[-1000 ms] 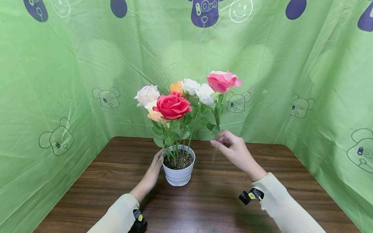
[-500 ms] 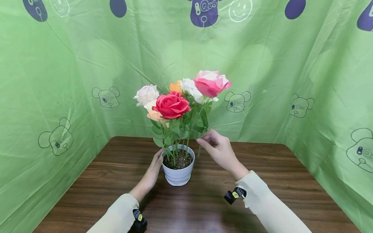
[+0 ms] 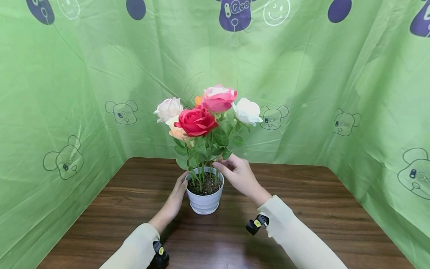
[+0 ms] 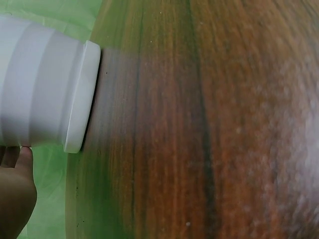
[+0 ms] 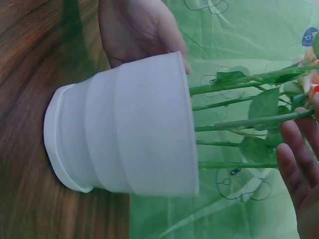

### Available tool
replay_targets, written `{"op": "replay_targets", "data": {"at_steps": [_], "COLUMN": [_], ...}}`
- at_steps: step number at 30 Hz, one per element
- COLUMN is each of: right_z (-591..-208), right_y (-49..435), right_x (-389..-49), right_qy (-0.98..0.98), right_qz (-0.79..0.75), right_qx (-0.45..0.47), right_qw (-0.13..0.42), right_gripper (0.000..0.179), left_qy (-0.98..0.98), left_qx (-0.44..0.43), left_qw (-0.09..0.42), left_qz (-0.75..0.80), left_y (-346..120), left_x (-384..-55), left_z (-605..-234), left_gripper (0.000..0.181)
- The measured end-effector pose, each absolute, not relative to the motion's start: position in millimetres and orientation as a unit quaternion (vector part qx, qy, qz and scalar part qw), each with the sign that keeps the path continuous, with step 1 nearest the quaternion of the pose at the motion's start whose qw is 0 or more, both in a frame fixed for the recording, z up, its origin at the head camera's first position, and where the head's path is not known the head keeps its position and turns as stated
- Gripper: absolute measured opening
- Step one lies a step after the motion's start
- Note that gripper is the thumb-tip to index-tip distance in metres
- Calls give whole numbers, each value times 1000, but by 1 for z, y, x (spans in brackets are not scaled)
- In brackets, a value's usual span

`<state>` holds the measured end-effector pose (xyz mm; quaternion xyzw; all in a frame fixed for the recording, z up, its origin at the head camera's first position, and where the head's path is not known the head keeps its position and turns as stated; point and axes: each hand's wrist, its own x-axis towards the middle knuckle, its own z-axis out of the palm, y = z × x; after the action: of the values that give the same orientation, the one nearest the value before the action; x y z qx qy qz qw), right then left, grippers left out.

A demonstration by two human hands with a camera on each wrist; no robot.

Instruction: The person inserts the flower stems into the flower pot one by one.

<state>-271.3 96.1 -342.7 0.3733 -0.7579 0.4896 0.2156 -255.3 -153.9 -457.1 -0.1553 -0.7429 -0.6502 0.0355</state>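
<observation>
A white pot [image 3: 205, 201] of dark soil holds several upright roses: a red rose [image 3: 197, 121], a pale pink rose [image 3: 168, 110], a peach rose [image 3: 177, 130], an orange rose [image 3: 198, 100] and a white rose [image 3: 248, 111]. My left hand [image 3: 175, 197] rests against the pot's left side, fingers fairly straight. With thumb and fingers my right hand [image 3: 239, 176] pinches the stem of a pink-and-white rose [image 3: 219, 99]. In the right wrist view that stem [image 5: 249, 121] ends a little above the pot's rim, among the planted stems. Leaves partly hide the right fingertips.
The pot stands in a matching saucer [image 3: 204, 211] on a dark wood-grain table [image 3: 131, 198]. A green printed curtain [image 3: 295, 74] closes off the back and both sides. Each wrist bears a black strapped camera [image 3: 252, 226].
My right hand has carried the pink-and-white rose leftward from beside the pot to over it. The white rose behind now shows to its right. My left hand and the pot have stayed put.
</observation>
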Motion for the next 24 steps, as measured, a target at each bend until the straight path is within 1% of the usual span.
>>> {"op": "replay_targets", "data": {"at_steps": [4, 11, 24], "right_z": [-351, -359, -373], "right_y": [89, 83, 78], "right_x": [-277, -282, -284], "right_qy": [-760, -765, -783], "right_qz": [492, 500, 493], "right_qx": [370, 361, 338], "right_qw": [210, 187, 171], "right_gripper": [4, 11, 7], "left_qy": [-744, -743, -742], "left_qx": [-156, -155, -157], "left_qw": [35, 37, 39], "left_qz": [-649, -650, -651], "left_y": [-154, -153, -155], "left_x": [-254, -254, -255], "left_z": [-456, -456, -458], "left_gripper": [51, 52, 52]}}
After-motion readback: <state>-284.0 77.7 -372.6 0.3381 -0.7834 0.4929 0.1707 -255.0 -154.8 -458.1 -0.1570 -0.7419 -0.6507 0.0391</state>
